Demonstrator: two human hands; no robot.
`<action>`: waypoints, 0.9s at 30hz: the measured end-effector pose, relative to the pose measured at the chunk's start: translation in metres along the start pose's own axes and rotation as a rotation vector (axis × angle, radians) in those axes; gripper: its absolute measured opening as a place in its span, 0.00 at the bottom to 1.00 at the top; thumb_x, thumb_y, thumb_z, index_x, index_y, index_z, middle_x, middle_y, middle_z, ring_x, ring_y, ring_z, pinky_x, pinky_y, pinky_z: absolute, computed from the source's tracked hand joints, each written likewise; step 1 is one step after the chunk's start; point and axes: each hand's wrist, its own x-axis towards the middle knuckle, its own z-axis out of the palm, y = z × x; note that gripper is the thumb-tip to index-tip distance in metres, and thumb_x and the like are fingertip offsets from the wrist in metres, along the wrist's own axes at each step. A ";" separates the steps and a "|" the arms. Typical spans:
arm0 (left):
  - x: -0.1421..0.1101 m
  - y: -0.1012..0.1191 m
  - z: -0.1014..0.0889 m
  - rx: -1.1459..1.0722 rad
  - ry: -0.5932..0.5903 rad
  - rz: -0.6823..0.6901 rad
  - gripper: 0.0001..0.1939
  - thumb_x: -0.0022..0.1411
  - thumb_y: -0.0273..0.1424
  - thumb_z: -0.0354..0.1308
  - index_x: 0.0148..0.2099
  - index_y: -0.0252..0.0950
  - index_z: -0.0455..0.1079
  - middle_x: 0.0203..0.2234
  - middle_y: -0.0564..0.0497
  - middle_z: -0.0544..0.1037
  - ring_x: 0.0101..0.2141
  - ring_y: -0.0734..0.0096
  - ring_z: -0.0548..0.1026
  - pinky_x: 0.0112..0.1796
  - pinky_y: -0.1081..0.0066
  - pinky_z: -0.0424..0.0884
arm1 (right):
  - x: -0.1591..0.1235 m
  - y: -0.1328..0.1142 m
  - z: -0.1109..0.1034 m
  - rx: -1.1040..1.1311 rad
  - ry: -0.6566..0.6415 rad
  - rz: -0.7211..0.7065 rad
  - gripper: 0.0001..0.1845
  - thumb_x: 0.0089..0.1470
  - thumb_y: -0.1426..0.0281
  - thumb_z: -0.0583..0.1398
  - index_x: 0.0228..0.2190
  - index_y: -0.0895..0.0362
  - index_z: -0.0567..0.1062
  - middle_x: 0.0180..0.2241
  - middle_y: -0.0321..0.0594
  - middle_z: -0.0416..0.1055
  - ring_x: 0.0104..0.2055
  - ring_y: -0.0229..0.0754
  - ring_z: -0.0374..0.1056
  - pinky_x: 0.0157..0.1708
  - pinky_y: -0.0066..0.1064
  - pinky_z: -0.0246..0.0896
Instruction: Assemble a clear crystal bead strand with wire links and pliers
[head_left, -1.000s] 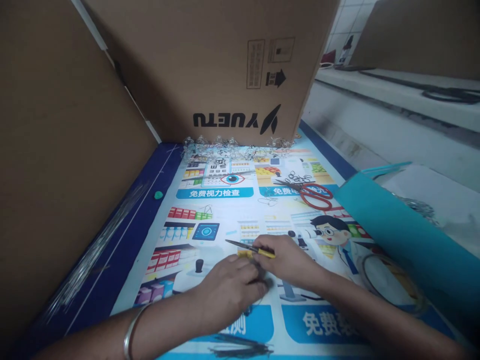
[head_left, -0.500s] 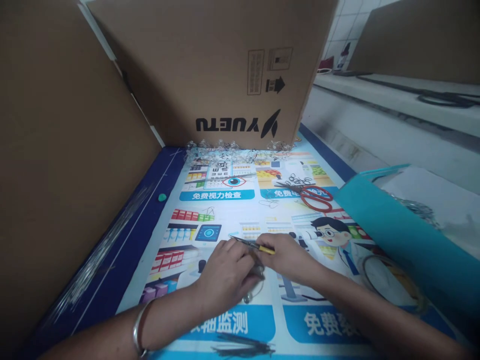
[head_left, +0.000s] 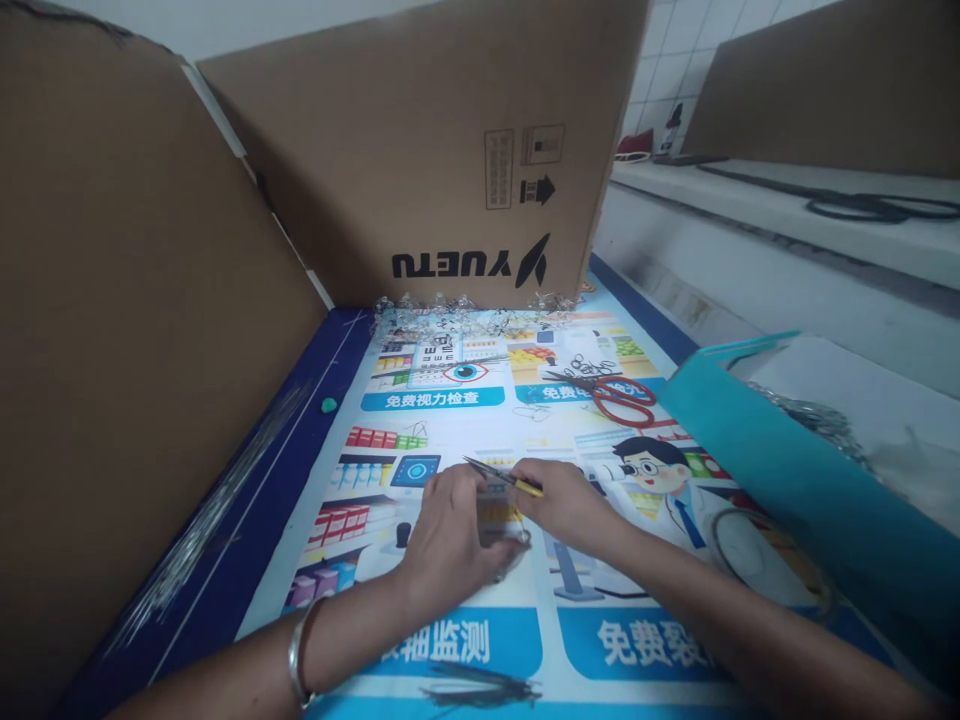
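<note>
My right hand (head_left: 559,500) is closed around yellow-handled pointed pliers (head_left: 529,487). Their dark slim jaws point left, close to the raised fingertips of my left hand (head_left: 450,525). A small wire piece with a clear bead (head_left: 523,537) shows at the tip of my left thumb, and that hand seems to hold it; its lower fingers are mostly hidden. Dark short wires (head_left: 480,686) lie in a bundle close to me. Long thin silvery wires (head_left: 206,530) lie along the left side. Beyond my hands are red-handled scissors (head_left: 622,400), beside small wire loops (head_left: 592,368).
A tall cardboard panel (head_left: 435,160) stands at the back, another cardboard panel (head_left: 135,260) at the left. Tangled clear-beaded wire pieces (head_left: 472,315) line the back one's foot. At right a teal box (head_left: 780,440) holds wire pieces, near a wire coil (head_left: 750,570). A green lump (head_left: 328,405) sits left.
My left thumb has moved away from its raised fingers, opening a gap beneath the pliers. The beaded wire piece has shifted up and right. The camera view has tilted slightly up.
</note>
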 end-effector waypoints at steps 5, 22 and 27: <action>0.005 0.007 0.005 0.010 -0.036 -0.001 0.34 0.36 0.39 0.69 0.43 0.35 0.56 0.37 0.47 0.66 0.41 0.55 0.66 0.42 0.56 0.62 | -0.001 0.001 -0.001 0.013 0.004 0.000 0.06 0.48 0.69 0.55 0.23 0.56 0.69 0.22 0.34 0.69 0.26 0.37 0.63 0.23 0.25 0.46; 0.009 0.019 0.015 -0.042 -0.037 -0.172 0.25 0.44 0.34 0.63 0.44 0.36 0.58 0.39 0.46 0.68 0.42 0.58 0.66 0.43 0.61 0.61 | 0.002 0.007 0.000 0.047 0.037 -0.020 0.08 0.49 0.69 0.54 0.21 0.56 0.66 0.20 0.32 0.66 0.24 0.35 0.61 0.22 0.24 0.46; 0.008 0.017 0.011 -0.066 -0.083 -0.215 0.21 0.45 0.34 0.61 0.41 0.37 0.59 0.34 0.48 0.70 0.38 0.59 0.69 0.38 0.64 0.64 | 0.000 0.007 0.000 0.046 0.029 -0.034 0.06 0.49 0.70 0.55 0.22 0.56 0.66 0.21 0.33 0.67 0.25 0.35 0.62 0.22 0.24 0.46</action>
